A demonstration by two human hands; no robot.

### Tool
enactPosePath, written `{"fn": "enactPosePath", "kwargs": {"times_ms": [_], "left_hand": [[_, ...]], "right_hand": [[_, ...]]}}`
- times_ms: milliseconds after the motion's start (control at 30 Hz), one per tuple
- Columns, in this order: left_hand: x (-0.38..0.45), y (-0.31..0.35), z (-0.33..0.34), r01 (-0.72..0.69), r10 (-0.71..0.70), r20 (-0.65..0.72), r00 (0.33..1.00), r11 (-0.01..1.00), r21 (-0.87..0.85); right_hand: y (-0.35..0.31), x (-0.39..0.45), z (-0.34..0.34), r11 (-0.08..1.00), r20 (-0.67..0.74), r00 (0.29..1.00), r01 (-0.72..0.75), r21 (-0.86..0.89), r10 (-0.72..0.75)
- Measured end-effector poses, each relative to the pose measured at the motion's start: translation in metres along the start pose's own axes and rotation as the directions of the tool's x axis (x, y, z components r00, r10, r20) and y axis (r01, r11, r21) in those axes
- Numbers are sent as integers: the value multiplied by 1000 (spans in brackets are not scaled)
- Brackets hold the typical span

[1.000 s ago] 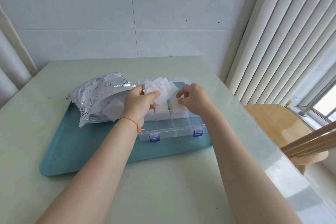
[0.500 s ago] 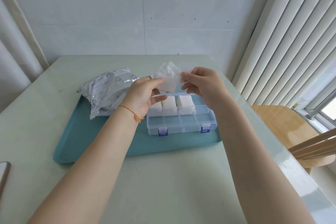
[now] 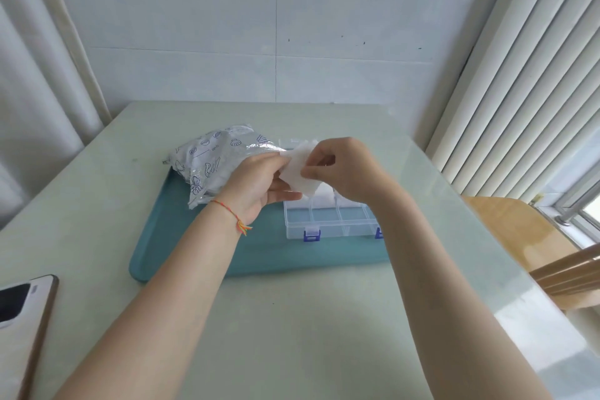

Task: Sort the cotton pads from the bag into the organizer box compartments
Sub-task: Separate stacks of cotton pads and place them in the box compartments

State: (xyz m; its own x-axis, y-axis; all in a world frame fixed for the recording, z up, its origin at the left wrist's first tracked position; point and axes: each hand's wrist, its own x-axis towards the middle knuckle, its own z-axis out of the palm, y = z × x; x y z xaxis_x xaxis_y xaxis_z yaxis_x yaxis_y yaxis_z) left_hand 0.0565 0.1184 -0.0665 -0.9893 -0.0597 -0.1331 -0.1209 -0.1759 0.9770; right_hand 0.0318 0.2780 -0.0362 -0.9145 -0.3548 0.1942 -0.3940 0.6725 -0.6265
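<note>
The left hand [image 3: 256,187] and the right hand [image 3: 344,169] are meeting above a clear organizer box [image 3: 328,221], both pinching a small stack of white cotton pads [image 3: 297,169] between thumb and fingers. More white pads are sitting in the box's far compartments, partly hidden by the hands; its near compartments are showing bare. The box is resting on a teal tray [image 3: 194,247], beside a crinkled printed bag [image 3: 214,162]. A phone [image 3: 19,308] is lying near the table's [image 3: 292,334] left edge.
</note>
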Motion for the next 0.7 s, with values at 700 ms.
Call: {"fn": "enactPosePath", "kwargs": {"times_ms": [700], "left_hand": [[6, -4, 0, -12, 0, -58, 998, 979, -202]], "right_hand": [[11, 0, -20, 855, -95, 987, -63, 514, 130]]}}
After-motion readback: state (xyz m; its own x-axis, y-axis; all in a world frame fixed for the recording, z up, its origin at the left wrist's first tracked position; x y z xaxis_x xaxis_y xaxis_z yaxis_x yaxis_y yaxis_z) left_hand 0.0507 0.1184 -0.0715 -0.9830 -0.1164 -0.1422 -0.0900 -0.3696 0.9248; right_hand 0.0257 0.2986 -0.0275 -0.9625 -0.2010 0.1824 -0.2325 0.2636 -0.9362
